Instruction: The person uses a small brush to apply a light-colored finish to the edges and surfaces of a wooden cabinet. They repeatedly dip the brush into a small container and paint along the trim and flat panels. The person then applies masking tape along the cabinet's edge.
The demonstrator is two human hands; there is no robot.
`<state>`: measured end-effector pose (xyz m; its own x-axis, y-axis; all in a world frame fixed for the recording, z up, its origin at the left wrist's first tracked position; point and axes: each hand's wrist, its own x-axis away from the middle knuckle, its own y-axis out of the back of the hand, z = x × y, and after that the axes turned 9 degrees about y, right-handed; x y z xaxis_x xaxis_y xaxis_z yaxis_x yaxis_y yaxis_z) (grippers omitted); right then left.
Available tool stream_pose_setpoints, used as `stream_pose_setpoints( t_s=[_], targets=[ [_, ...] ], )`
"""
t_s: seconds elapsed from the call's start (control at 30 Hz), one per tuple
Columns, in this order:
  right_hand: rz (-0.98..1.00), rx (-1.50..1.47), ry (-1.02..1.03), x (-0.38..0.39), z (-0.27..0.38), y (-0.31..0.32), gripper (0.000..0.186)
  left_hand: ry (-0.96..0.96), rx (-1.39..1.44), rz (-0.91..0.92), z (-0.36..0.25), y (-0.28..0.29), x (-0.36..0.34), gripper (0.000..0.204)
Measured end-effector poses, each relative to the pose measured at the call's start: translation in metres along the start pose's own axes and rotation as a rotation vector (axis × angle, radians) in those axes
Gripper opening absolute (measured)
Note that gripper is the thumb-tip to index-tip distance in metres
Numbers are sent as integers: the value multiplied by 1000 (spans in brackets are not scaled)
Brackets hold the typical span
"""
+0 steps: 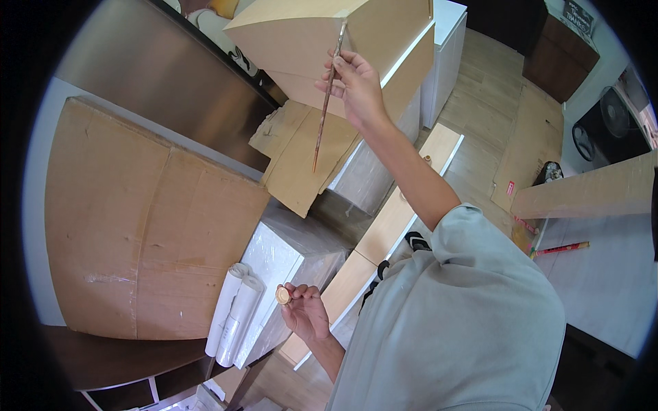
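In my right hand (353, 89), raised at the upper middle, is a thin paintbrush (323, 116) with a speckled brown handle, pinched between thumb and fingers. Its bristle end points up and appears to meet the corner edge of a cream cabinet (295, 31); the handle hangs down over a torn piece of cardboard (308, 164). Lower down, my left hand (308, 315) holds a small round gold-coloured disc (282, 295) by its rim, like a cap or shallow dish; its kind is unclear. That hand is beside a white wrapped box (271, 257).
A large cardboard sheet (151, 226) leans at the left, with two white rolls (240, 301) beside it. Between the boxes and my feet lies a long wood-coloured panel (380, 236) with small gold knobs. Another wrapped panel (589, 192) and a red stick (562, 248) are at the right.
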<state>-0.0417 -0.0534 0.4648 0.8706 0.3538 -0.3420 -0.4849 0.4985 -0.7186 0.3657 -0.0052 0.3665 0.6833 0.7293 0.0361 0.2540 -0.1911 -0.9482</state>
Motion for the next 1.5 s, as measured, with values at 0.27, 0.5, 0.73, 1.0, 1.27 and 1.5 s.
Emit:
stream_pose_setpoints(
  t_s=[0.27,0.5,0.73,1.0,1.27,1.5],
  targets=[
    [-65,-12,-23,9,-11,5,22,-6,-8,22,-2,-3,0,33],
    [-98,-7,-64,13,-24,16,24,-24,3,-65,-1,-1,2,43],
    [-124,83,-144,41,-29,30,24,-49,-35,-63,-2,3,4,42],
    [588,515,-127,110,19,5,20,-14,-38,-83,-1,3,5,44],
    [1558,791,798,127,91,-91,31,-51,-76,-69,-1,-6,12,44],
    [1857,618,1142,163,84,-146,31,-165,-149,-59,-10,-12,30,39]
  ],
)
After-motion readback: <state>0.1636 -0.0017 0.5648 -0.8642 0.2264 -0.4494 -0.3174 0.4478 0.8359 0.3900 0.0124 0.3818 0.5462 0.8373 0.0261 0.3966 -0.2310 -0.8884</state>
